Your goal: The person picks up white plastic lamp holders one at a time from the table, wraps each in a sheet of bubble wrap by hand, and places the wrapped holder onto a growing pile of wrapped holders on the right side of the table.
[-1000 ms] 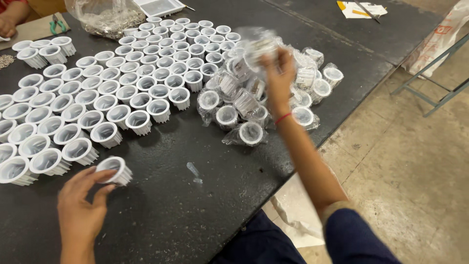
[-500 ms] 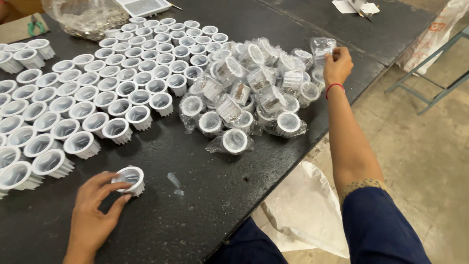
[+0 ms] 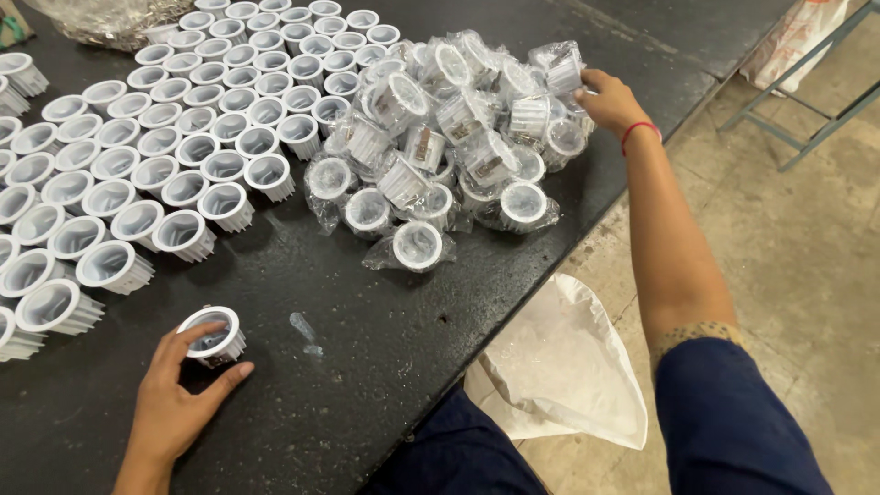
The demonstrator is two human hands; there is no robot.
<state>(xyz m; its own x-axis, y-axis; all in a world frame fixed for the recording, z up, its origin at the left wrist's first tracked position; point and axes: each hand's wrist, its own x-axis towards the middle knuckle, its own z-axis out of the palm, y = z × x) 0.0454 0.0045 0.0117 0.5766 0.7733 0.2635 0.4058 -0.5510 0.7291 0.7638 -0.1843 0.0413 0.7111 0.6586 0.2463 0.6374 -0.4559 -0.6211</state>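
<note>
My left hand (image 3: 176, 394) rests on the black table (image 3: 348, 385) near its front edge, fingers around an unwrapped white round housing (image 3: 214, 333) that stands on the table. My right hand (image 3: 610, 101) reaches to the far right side of a heap of plastic-wrapped white housings (image 3: 449, 137) and grips one wrapped housing (image 3: 561, 66) at the heap's edge. Rows of unwrapped white housings (image 3: 156, 156) fill the left part of the table.
A scrap of clear plastic (image 3: 305, 330) lies on the table beside the housing under my left hand. A white plastic bag (image 3: 559, 367) hangs below the table edge by my legs. A clear bag of small parts (image 3: 101, 18) sits at the far left. A metal frame (image 3: 807, 101) stands on the concrete floor.
My right hand moved from above the heap to its right edge and closed on a wrapped housing. My left hand set its housing down on the table and stays around it.
</note>
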